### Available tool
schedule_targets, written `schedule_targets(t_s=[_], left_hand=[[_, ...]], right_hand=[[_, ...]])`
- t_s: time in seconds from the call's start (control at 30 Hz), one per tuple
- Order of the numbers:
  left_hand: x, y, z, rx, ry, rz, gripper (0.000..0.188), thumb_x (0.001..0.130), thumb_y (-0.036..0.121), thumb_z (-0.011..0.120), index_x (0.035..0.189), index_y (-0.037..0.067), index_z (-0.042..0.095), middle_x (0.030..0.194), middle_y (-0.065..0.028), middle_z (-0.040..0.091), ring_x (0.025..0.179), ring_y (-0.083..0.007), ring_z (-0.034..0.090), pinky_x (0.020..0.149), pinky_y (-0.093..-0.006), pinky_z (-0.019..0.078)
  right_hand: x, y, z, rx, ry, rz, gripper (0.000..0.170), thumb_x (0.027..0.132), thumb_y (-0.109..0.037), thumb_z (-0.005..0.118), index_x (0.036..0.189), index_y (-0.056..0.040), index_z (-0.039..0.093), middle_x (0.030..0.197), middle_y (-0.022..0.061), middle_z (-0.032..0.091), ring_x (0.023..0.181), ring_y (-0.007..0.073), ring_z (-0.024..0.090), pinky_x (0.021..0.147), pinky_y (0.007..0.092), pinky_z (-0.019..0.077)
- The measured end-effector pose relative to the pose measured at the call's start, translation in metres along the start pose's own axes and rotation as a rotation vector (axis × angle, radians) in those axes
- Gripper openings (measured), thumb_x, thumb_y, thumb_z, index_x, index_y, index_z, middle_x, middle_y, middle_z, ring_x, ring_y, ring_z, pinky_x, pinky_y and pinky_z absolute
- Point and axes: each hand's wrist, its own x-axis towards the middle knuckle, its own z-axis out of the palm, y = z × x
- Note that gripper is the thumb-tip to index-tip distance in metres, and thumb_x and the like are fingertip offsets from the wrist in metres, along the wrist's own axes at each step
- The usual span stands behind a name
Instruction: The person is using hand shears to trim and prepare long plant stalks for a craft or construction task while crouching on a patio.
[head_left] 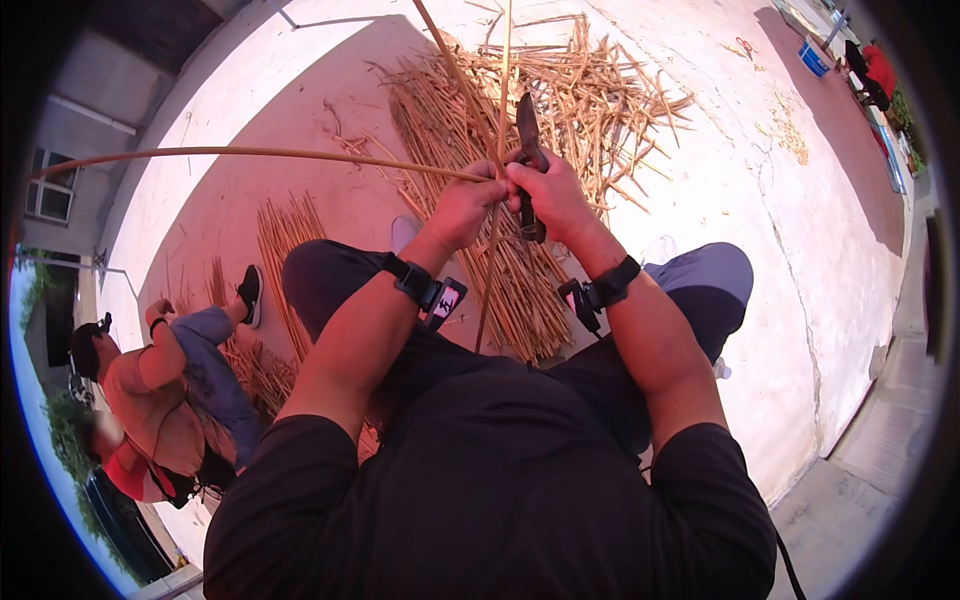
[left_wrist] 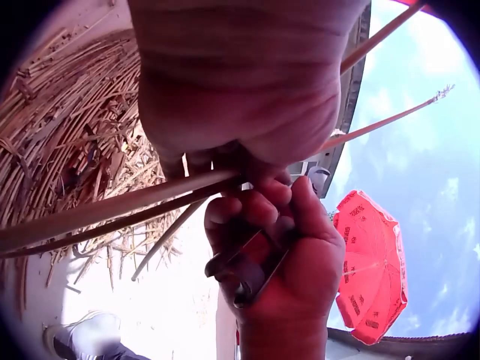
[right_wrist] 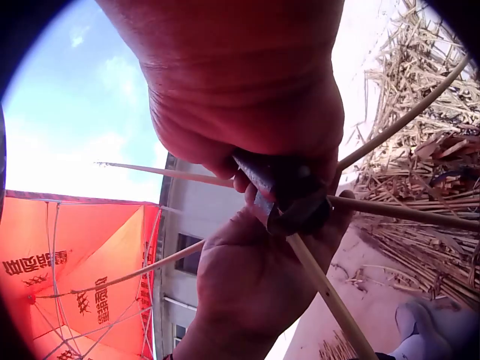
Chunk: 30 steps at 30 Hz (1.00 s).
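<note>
In the head view my left hand (head_left: pixel 468 208) pinches long thin tan stalks (head_left: pixel 300 153) where they cross in front of my chest. One stalk runs far out to the left, while others point up and away. Right against it, my right hand (head_left: pixel 557 200) holds dark pruning shears (head_left: pixel 528 125), blade upward, its fingertips at the same crossing. In the left wrist view the shears' handles (left_wrist: pixel 251 274) show against the right palm, and stalks (left_wrist: pixel 112 210) pass under the left hand. The right wrist view has a stalk (right_wrist: pixel 330 296) sloping down below the shears; the fingertips are partly hidden there.
A wide heap of stalks (head_left: pixel 590 110) lies on the concrete ahead, reaching back between my knees. A row of stalks (head_left: pixel 287 240) lies to the left, near a seated person (head_left: pixel 165 390). A blue bucket (head_left: pixel 814 58) stands far right; a red umbrella (left_wrist: pixel 371 266) rises overhead.
</note>
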Motion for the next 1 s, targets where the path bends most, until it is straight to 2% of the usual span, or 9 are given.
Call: schedule_targets(t_s=[0.27,0.4,0.47,0.57,0.6,0.67,0.8,0.87,1.0], left_hand=[[0.021,0.08,-0.037,0.142,0.598,0.323,0.005,0.102,0.005,0.054,0.098,0.003,0.051,0.083,-0.0081,0.061,0.071,-0.0233,0.064,0.071,-0.0428,0.0605],[0.014,0.128,-0.056,0.137,0.724,0.456,0.005,0.103,0.007,0.053,0.101,0.005,0.049,0.084,-0.0084,0.06,0.069,-0.0231,0.063,0.064,-0.0455,0.0613],[0.01,0.145,-0.066,0.091,0.796,0.512,0.006,0.103,0.008,0.053,0.103,0.006,0.047,0.086,-0.0092,0.059,0.069,-0.0223,0.063,0.064,-0.0459,0.0615],[0.003,0.159,-0.078,0.009,0.825,0.575,0.006,0.103,0.006,0.051,0.106,0.004,0.045,0.085,-0.0106,0.058,0.067,-0.0243,0.063,0.066,-0.0495,0.0631],[0.001,0.163,-0.081,-0.06,0.82,0.6,0.007,0.103,0.005,0.05,0.107,0.004,0.044,0.084,-0.0111,0.058,0.066,-0.0249,0.063,0.066,-0.0501,0.0638],[-0.005,0.166,-0.087,-0.112,0.843,0.603,0.006,0.104,0.005,0.048,0.107,0.002,0.044,0.09,-0.0124,0.056,0.074,-0.0267,0.063,0.076,-0.0529,0.0626],[-0.008,0.161,-0.097,-0.21,0.868,0.565,0.007,0.105,0.006,0.046,0.108,0.0,0.043,0.098,-0.0157,0.053,0.089,-0.0306,0.061,0.091,-0.0561,0.0598],[-0.006,0.159,-0.106,-0.261,0.829,0.568,0.007,0.106,0.006,0.045,0.107,0.0,0.043,0.098,-0.0161,0.053,0.089,-0.0311,0.061,0.092,-0.0556,0.0595],[0.004,0.154,-0.13,-0.382,0.782,0.57,0.008,0.105,0.004,0.045,0.111,0.002,0.04,0.097,-0.016,0.054,0.081,-0.0315,0.061,0.085,-0.0593,0.0594]], right_hand=[[-0.009,0.002,-0.001,-0.282,0.232,0.064,0.016,0.092,-0.012,0.067,0.101,-0.0021,0.059,0.072,0.0025,0.059,0.054,0.0116,0.056,0.052,0.0279,0.0481],[-0.013,0.007,-0.005,-0.523,0.24,0.061,0.017,0.091,-0.015,0.069,0.097,-0.0028,0.059,0.073,0.0029,0.062,0.058,0.0117,0.058,0.055,0.0277,0.0456],[-0.012,0.017,-0.015,-0.739,0.249,-0.011,0.025,0.087,-0.022,0.074,0.094,-0.0026,0.06,0.074,0.0059,0.064,0.063,0.0151,0.06,0.059,0.0313,0.0473],[-0.015,0.021,-0.018,-1.035,0.182,0.061,0.039,0.081,-0.034,0.078,0.092,-0.0001,0.063,0.083,0.0186,0.069,0.081,0.0342,0.068,0.074,0.0433,0.0518],[-0.016,0.024,-0.019,-1.037,0.179,0.06,0.039,0.081,-0.034,0.078,0.092,-0.0001,0.063,0.083,0.0186,0.069,0.081,0.0342,0.068,0.074,0.0433,0.0518],[-0.019,0.027,-0.02,-0.995,0.157,0.153,0.033,0.082,-0.03,0.078,0.09,-0.0023,0.062,0.076,0.0102,0.065,0.07,0.0204,0.062,0.068,0.0367,0.0498],[-0.015,0.038,-0.026,-0.964,0.172,0.146,0.029,0.086,-0.024,0.077,0.095,-0.0018,0.061,0.081,0.0101,0.066,0.072,0.0194,0.064,0.067,0.0351,0.052],[-0.01,0.041,-0.026,-0.536,0.24,0.238,0.025,0.09,-0.018,0.074,0.1,-0.0003,0.058,0.085,0.0098,0.067,0.075,0.0185,0.067,0.065,0.0331,0.0559],[-0.007,0.032,-0.017,-0.398,0.285,0.2,0.029,0.091,-0.016,0.074,0.105,0.0021,0.056,0.089,0.01,0.066,0.077,0.0176,0.068,0.064,0.0317,0.0608]])
